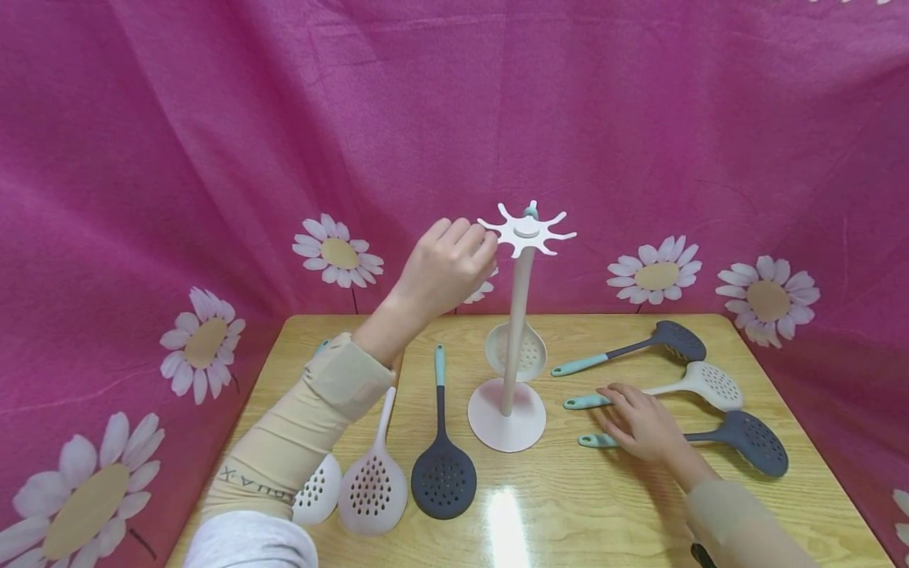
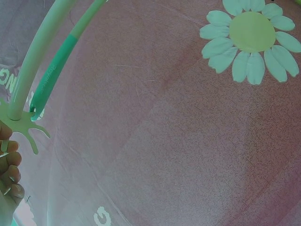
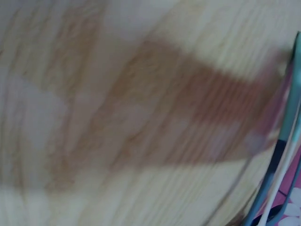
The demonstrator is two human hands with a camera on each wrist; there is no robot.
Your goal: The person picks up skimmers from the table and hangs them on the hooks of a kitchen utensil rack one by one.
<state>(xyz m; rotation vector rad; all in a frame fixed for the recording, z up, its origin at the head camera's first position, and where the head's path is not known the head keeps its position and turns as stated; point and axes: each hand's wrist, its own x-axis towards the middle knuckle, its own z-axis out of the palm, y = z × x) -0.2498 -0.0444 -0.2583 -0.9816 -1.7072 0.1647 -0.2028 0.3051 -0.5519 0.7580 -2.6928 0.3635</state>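
Left hand: my left hand [image 1: 450,264] has its fingers curled onto a hook of the white utensil stand [image 1: 521,300].
Stand: between the left and right edges of the table [image 1: 582,513], toward the back; a hung skimmer [image 1: 533,355] dangles behind its pole.
Right hand: my right hand [image 1: 645,426], fingers and thumb apart, over the handle of the white skimmer [image 1: 716,386]; contact I can't tell.
Right edge: white skimmer between 2 navy skimmers [image 1: 758,443].
Left edge: 2 pale skimmers [image 1: 372,509], beside 1 lone navy skimmer [image 1: 443,505].
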